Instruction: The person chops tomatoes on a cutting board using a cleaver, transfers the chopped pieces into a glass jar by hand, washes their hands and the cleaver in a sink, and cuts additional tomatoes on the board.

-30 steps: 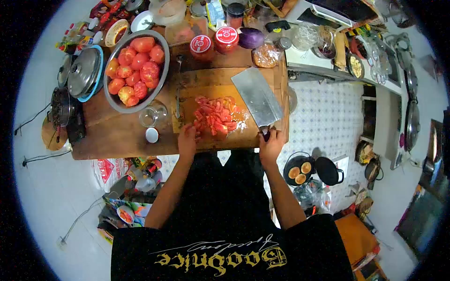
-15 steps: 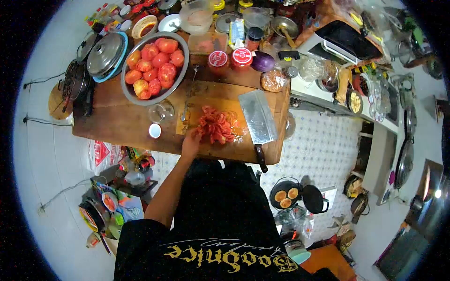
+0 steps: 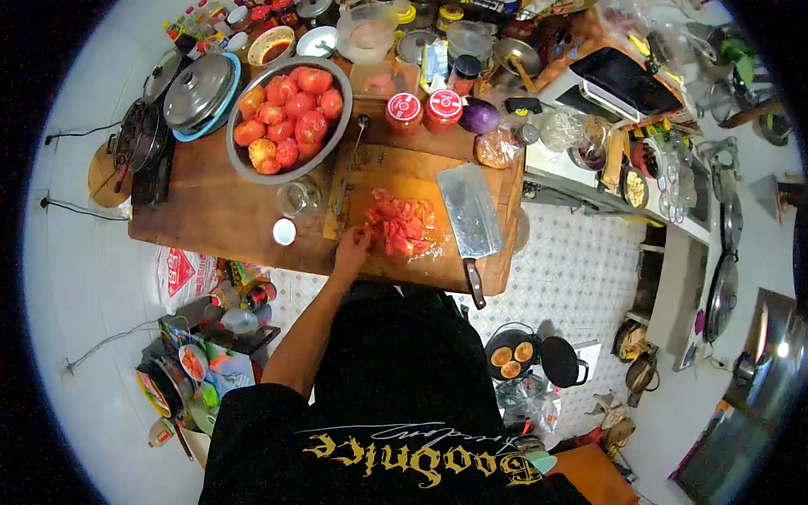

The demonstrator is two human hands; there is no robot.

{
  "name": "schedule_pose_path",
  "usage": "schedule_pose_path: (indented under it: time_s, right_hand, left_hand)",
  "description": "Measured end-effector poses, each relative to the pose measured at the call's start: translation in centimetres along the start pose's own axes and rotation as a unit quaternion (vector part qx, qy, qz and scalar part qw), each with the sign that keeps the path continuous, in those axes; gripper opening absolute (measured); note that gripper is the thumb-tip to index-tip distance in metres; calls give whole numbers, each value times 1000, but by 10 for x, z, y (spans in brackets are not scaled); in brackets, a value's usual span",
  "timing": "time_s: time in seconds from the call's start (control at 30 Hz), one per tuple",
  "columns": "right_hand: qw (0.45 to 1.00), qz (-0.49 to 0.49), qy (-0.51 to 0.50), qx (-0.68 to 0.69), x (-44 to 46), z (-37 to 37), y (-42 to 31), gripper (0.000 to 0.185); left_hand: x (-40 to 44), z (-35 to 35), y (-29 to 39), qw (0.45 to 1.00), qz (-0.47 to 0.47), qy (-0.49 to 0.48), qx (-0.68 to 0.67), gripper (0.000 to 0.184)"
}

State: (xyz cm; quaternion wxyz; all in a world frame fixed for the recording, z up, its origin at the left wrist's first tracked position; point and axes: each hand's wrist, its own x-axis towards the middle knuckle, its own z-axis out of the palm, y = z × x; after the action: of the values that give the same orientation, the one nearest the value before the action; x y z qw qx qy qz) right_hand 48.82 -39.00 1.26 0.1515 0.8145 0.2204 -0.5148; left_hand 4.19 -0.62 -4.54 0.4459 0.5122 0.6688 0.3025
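My left hand is low over the left side of the wooden cutting board, fingers curled together beside a heap of chopped tomato. Whether a small piece is between the fingertips is hidden. The tomato lies loose and wet on the board. To its right rests a cleaver, its dark handle over the front edge. A long thin metal utensil lies along the board's left side. My right hand is out of view.
A metal bowl of peeled tomatoes stands at the back left. Near it are a glass jar and a white lid. Behind the board are red-lidded jars and an eggplant. A pan with flat cakes sits below right.
My left hand has drawn slightly back from the tomato, and its fingers show more. The chopped tomato looks flatter and more spread. The whole view has shifted a little.
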Motion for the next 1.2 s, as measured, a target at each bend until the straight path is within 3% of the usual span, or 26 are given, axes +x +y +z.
schedule_pose_path:
  time_s: [0.03, 0.1, 0.23, 0.3, 0.8, 0.9, 1.0, 1.2]
  right_hand:
    - [1000, -1, 5, 2, -2, 2, -4, 31]
    - [1000, -3, 7, 8, -6, 9, -10, 31]
    - [1000, -3, 17, 18, -14, 26, -22, 30]
    - [1000, 7, 14, 27, -26, 39, -21, 30]
    - [997, 18, 26, 75, -72, 107, -56, 30]
    - [997, 24, 20, 76, -78, 115, -59, 30]
    - [996, 24, 20, 81, -83, 122, -60, 30]
    - [996, 24, 19, 83, -86, 126, -60, 30]
  left_hand:
    - [5, 3, -11, 999, 41, -16, 30, 34]
    - [15, 7, -14, 995, -88, -6, -43, 31]
    - [5, -2, 21, 989, -128, -36, -71, 31]
    - [8, -4, 20, 975, -156, -50, -151, 32]
    - [19, -14, 13, 963, -168, -134, -164, 30]
    - [19, -15, 16, 951, -184, -133, -211, 29]
    - [20, -12, 8, 969, -157, -113, -157, 29]
    - [23, -13, 8, 960, -168, -134, -180, 30]
